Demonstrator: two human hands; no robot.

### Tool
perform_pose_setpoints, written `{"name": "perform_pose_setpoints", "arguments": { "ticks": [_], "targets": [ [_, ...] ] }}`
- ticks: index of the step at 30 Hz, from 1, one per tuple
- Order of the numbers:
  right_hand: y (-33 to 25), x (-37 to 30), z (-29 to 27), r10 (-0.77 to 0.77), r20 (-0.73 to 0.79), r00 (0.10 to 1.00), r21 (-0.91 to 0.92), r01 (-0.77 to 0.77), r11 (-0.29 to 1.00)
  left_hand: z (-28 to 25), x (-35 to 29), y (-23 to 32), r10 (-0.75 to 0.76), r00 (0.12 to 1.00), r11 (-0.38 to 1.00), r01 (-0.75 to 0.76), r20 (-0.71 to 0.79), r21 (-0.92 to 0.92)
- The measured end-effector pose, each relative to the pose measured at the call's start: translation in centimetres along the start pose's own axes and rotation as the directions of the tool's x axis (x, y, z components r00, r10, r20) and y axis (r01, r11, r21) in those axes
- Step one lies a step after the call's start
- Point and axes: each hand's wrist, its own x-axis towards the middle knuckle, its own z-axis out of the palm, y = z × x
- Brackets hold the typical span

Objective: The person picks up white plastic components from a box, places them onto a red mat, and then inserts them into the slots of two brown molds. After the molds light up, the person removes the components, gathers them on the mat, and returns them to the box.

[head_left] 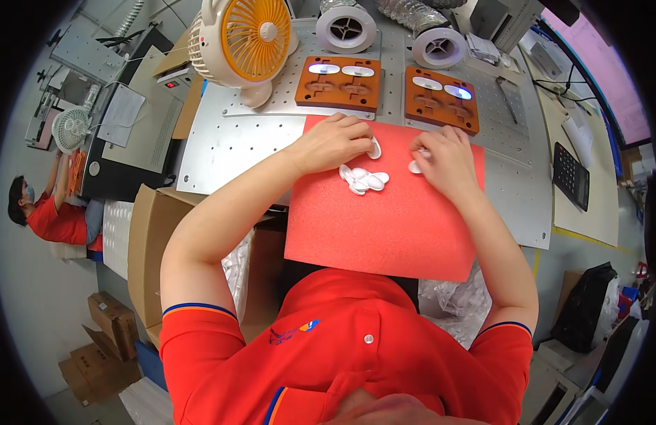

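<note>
My left hand point(333, 144) is over the red foam sheet point(384, 234), its fingertips closed on a white oval plastic piece point(375, 148). Just below that hand lies a small pile of white oval pieces point(363, 180). Toward the sheet's right side, my right hand point(447, 160) has its fingers curled around another white oval piece point(415, 167), with more white showing between the fingers. Beyond my hands stand two orange-brown fixture blocks, the left block point(336, 96) and the right block point(441, 113). Each carries two white ovals in its far row; a bluish light spot falls on the right block.
An orange-and-cream fan point(260, 35) stands at the back left. Two white round duct mouths point(345, 30) sit behind the blocks. At right are tweezers point(507, 99) and a black calculator point(571, 177). A cardboard box point(147, 241) is at my left; a co-worker point(59, 219) sits farther left.
</note>
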Motion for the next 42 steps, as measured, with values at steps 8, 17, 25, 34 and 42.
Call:
{"name": "perform_pose_setpoints", "arguments": {
  "ticks": [8,17,25,34,42],
  "targets": [
    [2.1,-0.7,0.3,0.226,0.004,0.974,0.287,-0.218,0.933,1.9,1.2,0.2,-0.161,0.983,0.978,0.146,-0.088,-0.151],
    [5.2,-1.6,-0.2,0.08,-0.015,0.997,0.29,-0.072,0.954,-1.5,-3.5,-1.4,-0.501,0.848,0.828,0.411,-0.175,-0.381],
    [3.3,3.5,-0.5,0.217,-0.062,0.974,0.36,-0.181,0.915,-1.0,-2.7,-5.2,-0.421,0.859,0.897,0.348,-0.292,-0.273],
    [5.0,3.8,3.1,-0.081,-0.238,0.968,-0.187,0.036,0.982,0.4,-2.7,-6.4,-0.413,0.877,0.876,0.456,-0.245,0.156],
    [2.6,0.2,-0.6,-0.13,-0.17,0.977,0.166,0.159,0.973,-2.6,-1.2,2.4,-0.25,0.966,0.933,0.223,-0.06,-0.281]
  ]
}}
